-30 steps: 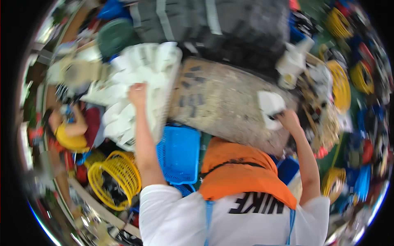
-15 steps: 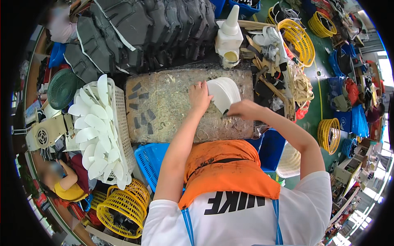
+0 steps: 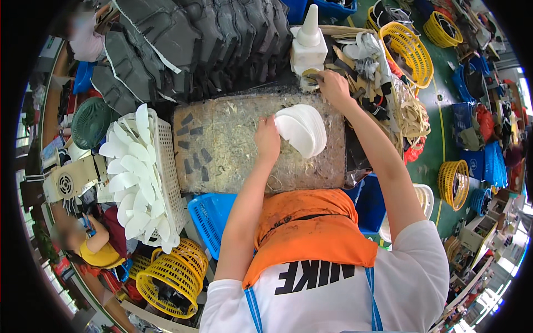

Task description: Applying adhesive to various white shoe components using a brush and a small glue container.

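A fanned stack of white half-oval pieces (image 3: 302,130) lies on the worn, glue-stained board (image 3: 233,161) before me. My left hand (image 3: 267,136) is closed on the stack's left edge, thumb and fingers pinching it. Beyond the board, my right hand (image 3: 334,89) is closed on a small brush (image 3: 316,77) at the mouth of a glue cup (image 3: 309,83). How far the brush dips in is hard to see. The cup adjoins a white bottle (image 3: 308,53) with a cone-shaped nozzle. Several small dark grey strips (image 3: 196,131) lie on the board's left part.
On the left stands a white basket (image 3: 164,166) heaped with similar white pieces. Large black padded pieces (image 3: 194,44) are piled behind the board. Scraps fill a box (image 3: 383,83) at the right. A blue crate (image 3: 208,219) and yellow baskets (image 3: 169,283) sit lower left; two people are farther left.
My right hand has moved from the stack's lower edge up and away to the glue cup, carrying the brush. My left hand stays at the stack's left edge.
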`<state>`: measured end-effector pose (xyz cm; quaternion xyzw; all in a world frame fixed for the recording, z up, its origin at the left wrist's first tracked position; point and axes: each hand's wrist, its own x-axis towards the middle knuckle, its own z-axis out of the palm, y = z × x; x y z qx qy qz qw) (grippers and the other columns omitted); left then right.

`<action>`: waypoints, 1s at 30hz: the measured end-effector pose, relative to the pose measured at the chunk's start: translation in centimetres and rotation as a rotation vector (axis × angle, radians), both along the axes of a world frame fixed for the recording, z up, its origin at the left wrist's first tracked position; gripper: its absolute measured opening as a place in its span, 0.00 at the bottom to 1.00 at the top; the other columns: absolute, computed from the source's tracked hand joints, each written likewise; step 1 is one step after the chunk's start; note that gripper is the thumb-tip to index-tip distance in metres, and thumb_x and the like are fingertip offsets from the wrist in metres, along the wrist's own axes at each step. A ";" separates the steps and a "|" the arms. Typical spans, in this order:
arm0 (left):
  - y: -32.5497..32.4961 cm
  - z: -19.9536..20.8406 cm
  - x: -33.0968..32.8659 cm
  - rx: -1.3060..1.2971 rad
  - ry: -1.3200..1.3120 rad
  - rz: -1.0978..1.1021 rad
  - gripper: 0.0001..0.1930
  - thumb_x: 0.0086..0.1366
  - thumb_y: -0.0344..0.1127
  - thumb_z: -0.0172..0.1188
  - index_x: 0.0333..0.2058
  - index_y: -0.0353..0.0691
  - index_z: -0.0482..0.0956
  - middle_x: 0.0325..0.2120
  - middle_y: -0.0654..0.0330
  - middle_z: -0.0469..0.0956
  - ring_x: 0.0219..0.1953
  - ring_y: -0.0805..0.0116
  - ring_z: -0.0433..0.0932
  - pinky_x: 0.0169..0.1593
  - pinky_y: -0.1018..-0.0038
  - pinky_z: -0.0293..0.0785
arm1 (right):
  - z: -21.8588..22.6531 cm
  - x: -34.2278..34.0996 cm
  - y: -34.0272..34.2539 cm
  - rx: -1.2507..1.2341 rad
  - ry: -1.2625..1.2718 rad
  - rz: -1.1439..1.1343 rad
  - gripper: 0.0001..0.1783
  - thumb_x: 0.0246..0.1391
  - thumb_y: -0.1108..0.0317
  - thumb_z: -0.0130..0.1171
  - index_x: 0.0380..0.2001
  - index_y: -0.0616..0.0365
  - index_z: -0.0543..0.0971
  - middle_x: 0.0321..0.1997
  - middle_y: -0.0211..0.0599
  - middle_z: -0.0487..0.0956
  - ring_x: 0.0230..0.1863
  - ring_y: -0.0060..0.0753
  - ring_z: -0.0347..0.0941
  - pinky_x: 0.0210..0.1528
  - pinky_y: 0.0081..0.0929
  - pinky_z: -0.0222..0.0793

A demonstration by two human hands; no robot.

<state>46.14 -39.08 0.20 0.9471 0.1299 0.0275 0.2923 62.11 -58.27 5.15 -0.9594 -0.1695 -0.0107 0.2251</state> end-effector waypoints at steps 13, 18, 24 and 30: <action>0.1 1.9 2.4 0.024 -0.081 -0.022 0.07 0.53 0.26 0.58 0.33 0.39 0.75 0.33 0.52 0.75 0.36 0.48 0.75 0.37 0.59 0.72 | 0.0 -1.8 -1.1 0.079 -0.070 -0.037 0.10 0.47 0.69 0.54 0.35 0.56 0.78 0.36 0.41 0.77 0.40 0.49 0.73 0.42 0.41 0.68; 1.0 6.1 1.7 -0.164 -0.246 -0.027 0.04 0.54 0.26 0.57 0.30 0.40 0.76 0.32 0.53 0.75 0.33 0.52 0.75 0.36 0.61 0.72 | 1.3 -2.5 -1.6 0.070 -0.098 -0.056 0.10 0.48 0.69 0.54 0.35 0.58 0.78 0.36 0.42 0.78 0.38 0.47 0.74 0.40 0.39 0.69; 0.9 5.1 -6.1 -0.171 -0.239 -0.389 0.03 0.52 0.26 0.59 0.26 0.40 0.75 0.28 0.56 0.73 0.32 0.56 0.74 0.34 0.66 0.71 | 1.5 -5.5 -1.7 0.536 0.733 -0.170 0.16 0.47 0.65 0.57 0.35 0.67 0.78 0.26 0.43 0.80 0.20 0.33 0.75 0.31 0.32 0.73; 0.2 -0.3 -8.9 -0.212 -0.267 -0.497 0.05 0.49 0.25 0.60 0.26 0.39 0.73 0.27 0.58 0.72 0.31 0.54 0.73 0.31 0.63 0.69 | -0.1 -8.9 4.7 0.286 0.271 0.349 0.11 0.46 0.65 0.56 0.33 0.56 0.81 0.29 0.46 0.79 0.34 0.50 0.75 0.40 0.38 0.70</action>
